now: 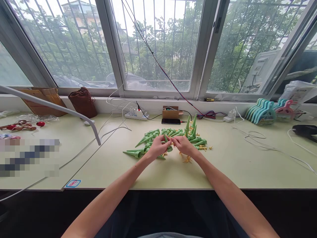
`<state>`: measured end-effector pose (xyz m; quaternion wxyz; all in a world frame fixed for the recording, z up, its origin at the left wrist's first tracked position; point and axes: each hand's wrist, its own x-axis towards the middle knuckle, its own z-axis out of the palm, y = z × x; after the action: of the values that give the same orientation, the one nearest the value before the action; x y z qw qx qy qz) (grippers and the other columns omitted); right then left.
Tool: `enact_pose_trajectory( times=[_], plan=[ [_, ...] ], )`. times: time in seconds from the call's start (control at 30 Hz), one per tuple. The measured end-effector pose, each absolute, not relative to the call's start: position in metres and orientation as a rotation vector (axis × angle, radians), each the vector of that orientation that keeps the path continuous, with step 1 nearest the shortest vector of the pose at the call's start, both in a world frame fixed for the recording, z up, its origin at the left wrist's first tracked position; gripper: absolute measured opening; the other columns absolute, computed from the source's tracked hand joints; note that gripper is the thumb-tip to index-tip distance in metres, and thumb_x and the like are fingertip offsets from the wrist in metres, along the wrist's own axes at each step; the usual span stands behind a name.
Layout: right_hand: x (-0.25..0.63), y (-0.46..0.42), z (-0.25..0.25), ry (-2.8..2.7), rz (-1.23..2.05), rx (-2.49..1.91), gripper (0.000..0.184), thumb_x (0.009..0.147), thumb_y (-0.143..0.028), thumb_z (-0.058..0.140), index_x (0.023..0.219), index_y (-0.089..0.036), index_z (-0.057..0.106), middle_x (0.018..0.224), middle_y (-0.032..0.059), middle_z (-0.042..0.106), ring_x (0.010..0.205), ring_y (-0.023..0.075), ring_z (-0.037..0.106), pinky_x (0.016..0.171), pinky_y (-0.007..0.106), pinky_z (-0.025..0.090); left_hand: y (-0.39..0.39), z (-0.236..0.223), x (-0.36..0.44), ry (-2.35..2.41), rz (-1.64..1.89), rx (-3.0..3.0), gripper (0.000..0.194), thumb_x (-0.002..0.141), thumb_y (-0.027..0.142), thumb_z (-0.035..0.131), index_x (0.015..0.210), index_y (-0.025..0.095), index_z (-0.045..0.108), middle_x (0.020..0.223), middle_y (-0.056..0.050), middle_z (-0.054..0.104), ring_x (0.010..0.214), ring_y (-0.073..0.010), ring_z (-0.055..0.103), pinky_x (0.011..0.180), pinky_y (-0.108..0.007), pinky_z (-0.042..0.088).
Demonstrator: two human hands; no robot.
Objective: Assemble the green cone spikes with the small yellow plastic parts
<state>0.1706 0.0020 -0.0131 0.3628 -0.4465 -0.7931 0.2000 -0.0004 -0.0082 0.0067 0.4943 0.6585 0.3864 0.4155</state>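
My left hand (158, 146) is closed around a green plastic plant-watering spike (169, 149), its wide end low and its narrow part showing above the fingers. Close against it, my right hand (183, 145) pinches a small yellowish piece (172, 143), mostly hidden by the fingertips. The two hands meet over a pile of similar green spikes (151, 135), most lying flat. To the right of the hands, a few spikes (194, 127) stand tip up. Small yellow plastic valves (187, 159) lie loose just below my right hand, with others among the spikes.
Behind the pile, a black phone (170, 121) lies before a small cardboard box (170, 114). A white power strip (136, 114) and cables stand further left. A grey lamp arm (61, 107) crosses the left side. Teal hangers (261, 111) sit at back right.
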Motion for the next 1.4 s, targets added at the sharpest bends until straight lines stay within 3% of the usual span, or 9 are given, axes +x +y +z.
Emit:
enact_pose_trajectory(
  times=[0.57, 1.4],
  plan=[
    [0.1694, 0.0007, -0.0124, -2.058, 0.450, -1.163, 0.041, 0.097, -0.039, 0.035, 0.062, -0.019, 0.041, 0.057, -0.0012, 0.047, 0.054, 0.0106, 0.038, 0.055, 0.026, 0.027, -0.0078, 0.0055, -0.0001, 0.961, 0.979, 1.601, 0.034, 0.074, 0.045, 0.070, 0.080, 0.014, 0.058, 0.065, 0.002, 0.052, 0.045, -0.0043, 0.045, 0.040, -0.018, 0.038],
    [0.1703, -0.0005, -0.0118, -2.025, 0.443, -1.163, 0.041, 0.096, -0.038, 0.038, 0.061, -0.019, 0.043, 0.057, -0.0016, 0.048, 0.054, 0.0106, 0.038, 0.054, 0.025, 0.027, -0.0076, 0.0057, 0.0001, 0.972, 0.983, 1.614, 0.028, 0.076, 0.039, 0.068, 0.082, 0.013, 0.059, 0.065, 0.002, 0.051, 0.045, -0.0051, 0.047, 0.040, -0.018, 0.038]
  ],
)
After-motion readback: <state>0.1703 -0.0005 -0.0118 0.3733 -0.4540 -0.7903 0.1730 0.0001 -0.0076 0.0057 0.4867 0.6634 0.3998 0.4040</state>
